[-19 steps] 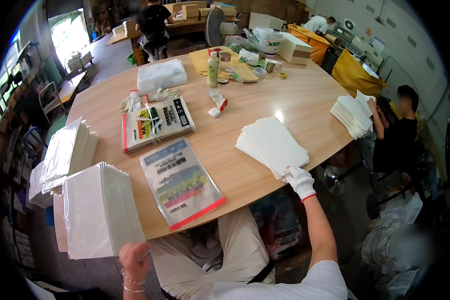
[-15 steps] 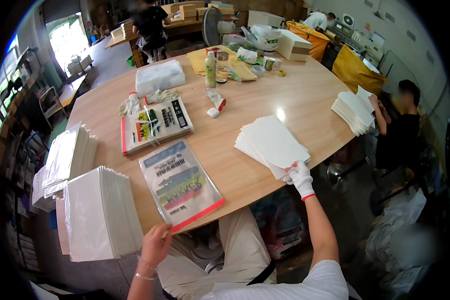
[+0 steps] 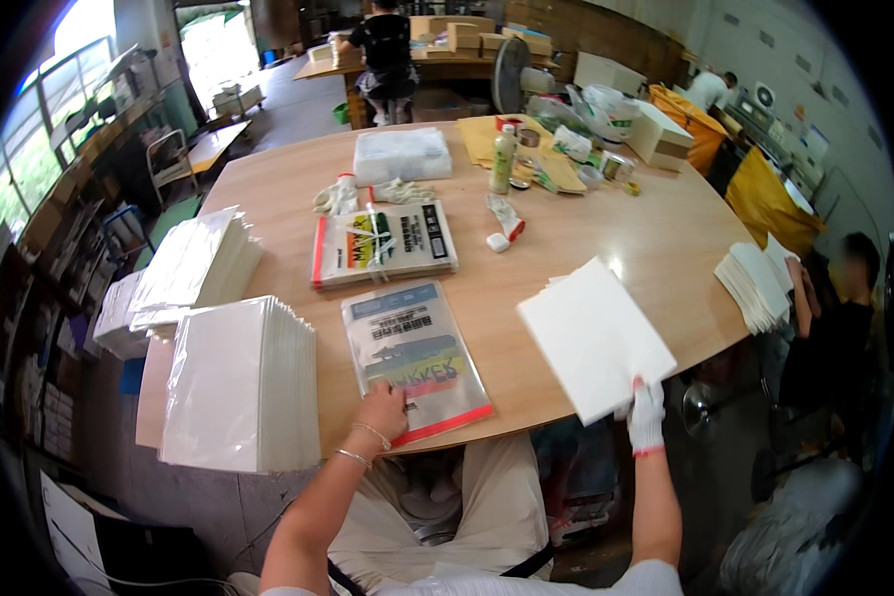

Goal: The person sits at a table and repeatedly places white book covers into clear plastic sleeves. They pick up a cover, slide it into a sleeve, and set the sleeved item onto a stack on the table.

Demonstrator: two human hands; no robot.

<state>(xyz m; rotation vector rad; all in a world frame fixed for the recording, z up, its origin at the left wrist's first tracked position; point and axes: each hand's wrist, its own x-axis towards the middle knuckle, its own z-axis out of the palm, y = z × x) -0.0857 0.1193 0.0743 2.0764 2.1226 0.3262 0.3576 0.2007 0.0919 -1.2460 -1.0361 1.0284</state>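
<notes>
My bare left hand (image 3: 382,411), with bracelets at the wrist, bends its fingers onto the lower left part of a clear printed plastic sleeve (image 3: 407,333) with a red strip along its near edge. The sleeve lies flat on the table. In a white glove with a red cuff, my right hand (image 3: 647,409) grips the near corner of a white paper sheet (image 3: 596,338), tilted up off the table at the right; I cannot tell if it is one sheet or several. Behind the sleeve sits a tied bundle of similar printed sleeves (image 3: 417,243).
Stacks of plastic-wrapped white paper (image 3: 219,387) stand at the table's left edge. Gloves (image 3: 402,192), a small white block (image 3: 498,242), a bottle (image 3: 503,159) and a white box (image 3: 658,134) lie farther back. At the right, a co-worker (image 3: 834,328) handles a paper stack (image 3: 750,288).
My left hand has moved from the sleeve's near corner up onto its surface. My right hand has lifted the white paper and turned it. The view has shifted, so the table appears farther right.
</notes>
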